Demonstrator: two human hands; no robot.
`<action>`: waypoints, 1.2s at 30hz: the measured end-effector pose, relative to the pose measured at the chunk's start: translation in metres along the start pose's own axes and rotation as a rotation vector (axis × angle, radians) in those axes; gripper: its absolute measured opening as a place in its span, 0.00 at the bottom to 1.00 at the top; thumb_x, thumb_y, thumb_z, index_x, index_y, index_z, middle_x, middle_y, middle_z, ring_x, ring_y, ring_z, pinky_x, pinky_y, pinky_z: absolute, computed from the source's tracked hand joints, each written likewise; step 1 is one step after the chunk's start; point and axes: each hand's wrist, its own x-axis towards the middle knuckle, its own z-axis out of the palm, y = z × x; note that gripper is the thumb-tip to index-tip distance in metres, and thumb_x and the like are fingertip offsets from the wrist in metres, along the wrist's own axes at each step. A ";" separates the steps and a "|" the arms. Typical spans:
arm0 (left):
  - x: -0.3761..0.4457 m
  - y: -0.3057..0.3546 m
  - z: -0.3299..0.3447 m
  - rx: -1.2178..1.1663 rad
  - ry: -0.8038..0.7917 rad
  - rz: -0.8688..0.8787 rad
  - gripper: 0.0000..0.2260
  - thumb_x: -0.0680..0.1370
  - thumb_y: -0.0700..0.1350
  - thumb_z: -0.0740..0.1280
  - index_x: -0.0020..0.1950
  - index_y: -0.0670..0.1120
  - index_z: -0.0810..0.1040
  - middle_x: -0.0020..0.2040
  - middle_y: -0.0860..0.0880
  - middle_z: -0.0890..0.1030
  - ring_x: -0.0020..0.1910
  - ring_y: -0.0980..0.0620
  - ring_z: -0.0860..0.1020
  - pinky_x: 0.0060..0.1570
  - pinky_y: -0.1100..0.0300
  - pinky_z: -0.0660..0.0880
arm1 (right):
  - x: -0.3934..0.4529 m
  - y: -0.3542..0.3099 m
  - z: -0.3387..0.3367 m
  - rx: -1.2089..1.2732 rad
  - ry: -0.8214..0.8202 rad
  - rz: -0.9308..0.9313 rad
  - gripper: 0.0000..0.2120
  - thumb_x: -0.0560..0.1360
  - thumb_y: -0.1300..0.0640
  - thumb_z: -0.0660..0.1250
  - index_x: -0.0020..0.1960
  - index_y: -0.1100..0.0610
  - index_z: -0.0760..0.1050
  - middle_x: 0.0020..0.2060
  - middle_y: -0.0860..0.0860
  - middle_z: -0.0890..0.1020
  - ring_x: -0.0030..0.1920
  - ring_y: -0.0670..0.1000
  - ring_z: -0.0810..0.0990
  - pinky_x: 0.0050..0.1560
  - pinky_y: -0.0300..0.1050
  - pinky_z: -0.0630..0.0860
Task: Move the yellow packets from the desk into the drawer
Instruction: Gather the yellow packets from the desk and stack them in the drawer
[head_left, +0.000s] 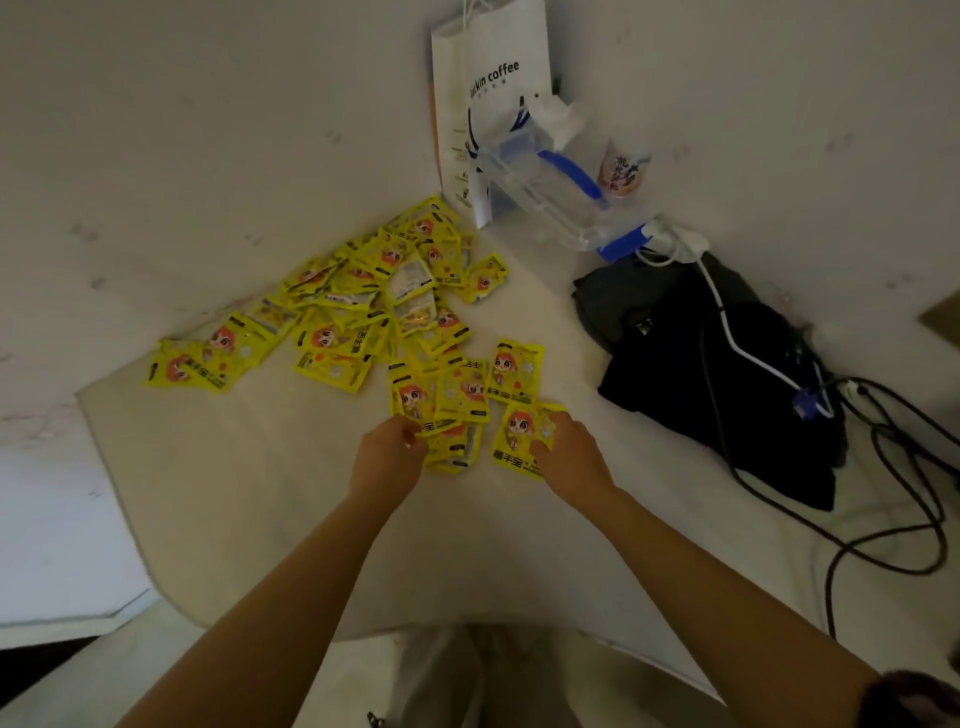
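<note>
Yellow packets (358, 312) lie strewn in a loose heap across the white counter (249, 483), from the far corner down to my hands; no drawer is in view. They look light, thin and limp, with slick foil faces likely to slide over one another, so I judge it best to pinch several by their edges or scoop a stack. My left hand (387, 452) has its fingers curled on the near bunch (441, 410), and my right hand (566, 449) pinches one packet (519, 434) at its corner. Each shows a cartoon figure and Chinese characters I cannot read surely. The white paper bag (493, 83) behind reads "coffee".
</note>
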 end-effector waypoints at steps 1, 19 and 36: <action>0.011 0.006 0.001 -0.001 -0.002 -0.006 0.12 0.74 0.41 0.65 0.57 0.43 0.79 0.53 0.43 0.82 0.55 0.42 0.78 0.52 0.56 0.72 | 0.007 -0.002 0.001 0.027 0.009 0.048 0.22 0.79 0.51 0.60 0.70 0.58 0.63 0.63 0.59 0.71 0.62 0.60 0.73 0.59 0.53 0.74; 0.096 0.071 0.047 0.273 -0.134 -0.099 0.34 0.76 0.53 0.67 0.74 0.39 0.55 0.71 0.40 0.64 0.70 0.38 0.64 0.63 0.45 0.68 | 0.063 -0.033 0.032 -0.018 0.088 0.565 0.38 0.71 0.47 0.72 0.72 0.56 0.54 0.66 0.56 0.62 0.64 0.61 0.66 0.55 0.58 0.75; 0.075 0.053 0.062 0.202 -0.115 0.015 0.22 0.73 0.40 0.69 0.64 0.42 0.66 0.57 0.41 0.77 0.58 0.40 0.74 0.55 0.46 0.73 | 0.054 -0.003 0.017 0.219 0.052 0.512 0.29 0.71 0.57 0.72 0.64 0.59 0.60 0.54 0.58 0.77 0.50 0.58 0.79 0.39 0.48 0.74</action>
